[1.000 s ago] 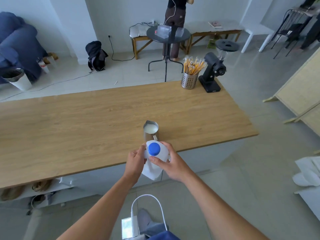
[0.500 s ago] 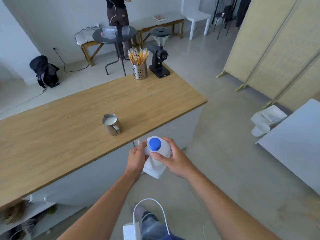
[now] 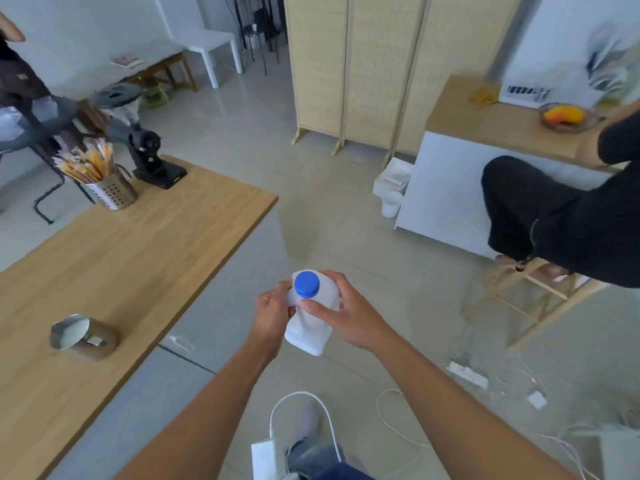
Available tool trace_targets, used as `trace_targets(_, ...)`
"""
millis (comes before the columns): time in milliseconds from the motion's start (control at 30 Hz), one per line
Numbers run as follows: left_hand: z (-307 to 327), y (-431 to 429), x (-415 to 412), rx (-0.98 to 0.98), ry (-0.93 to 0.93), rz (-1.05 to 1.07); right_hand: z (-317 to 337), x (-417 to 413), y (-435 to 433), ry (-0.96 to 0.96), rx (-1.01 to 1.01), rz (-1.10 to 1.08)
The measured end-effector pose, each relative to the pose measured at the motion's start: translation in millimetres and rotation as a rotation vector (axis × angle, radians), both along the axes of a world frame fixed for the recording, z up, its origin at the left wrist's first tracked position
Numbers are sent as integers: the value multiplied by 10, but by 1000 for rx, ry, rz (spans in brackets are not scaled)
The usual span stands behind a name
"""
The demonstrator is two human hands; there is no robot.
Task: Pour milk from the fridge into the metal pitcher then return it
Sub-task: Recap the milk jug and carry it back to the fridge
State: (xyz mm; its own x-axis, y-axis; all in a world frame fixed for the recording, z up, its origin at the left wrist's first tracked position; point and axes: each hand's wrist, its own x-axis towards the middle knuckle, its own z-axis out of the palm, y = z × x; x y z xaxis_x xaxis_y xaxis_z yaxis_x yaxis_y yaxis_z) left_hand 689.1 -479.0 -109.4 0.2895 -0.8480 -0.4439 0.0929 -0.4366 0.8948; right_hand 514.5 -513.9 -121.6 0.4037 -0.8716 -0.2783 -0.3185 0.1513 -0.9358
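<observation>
- Two bare hands grip one white plastic milk bottle [image 3: 310, 322] with a round blue cap [image 3: 306, 284], upright over the floor.
- Left hand [image 3: 272, 318] clasps its side; right hand [image 3: 346, 315] wraps the shoulder, thumb touching the cap.
- Shiny metal pitcher [image 3: 83, 336] holding milk stands on the wooden countertop [image 3: 138, 244], well left of the fingers.

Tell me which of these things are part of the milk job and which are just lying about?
Part of the job:
- milk bottle with its blue cap, held in the left hand and right hand
- metal pitcher, milk inside, on the wooden counter

Just lying about:
- coffee grinder
- holder of sticks
- folding screen
- fruit bowl
- floor cables
</observation>
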Motion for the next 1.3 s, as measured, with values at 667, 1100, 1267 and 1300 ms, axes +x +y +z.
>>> trace_targets(667,-99,-1135,-1714,56,-14,-777,4,-1406,308,75,6,-829)
trace_targets(1100,-166,-375,-3053,61,-45,-1245,164,-1995,1676,86,23,-1318)
trace_targets(1267,-63,243,-3493,25,-47,-1372,243,-2210,2371,124,25,-1452)
trace_targets(1300,-45,378,-3585,21,-45,-1393,263,-2252,2516,130,28,-1474)
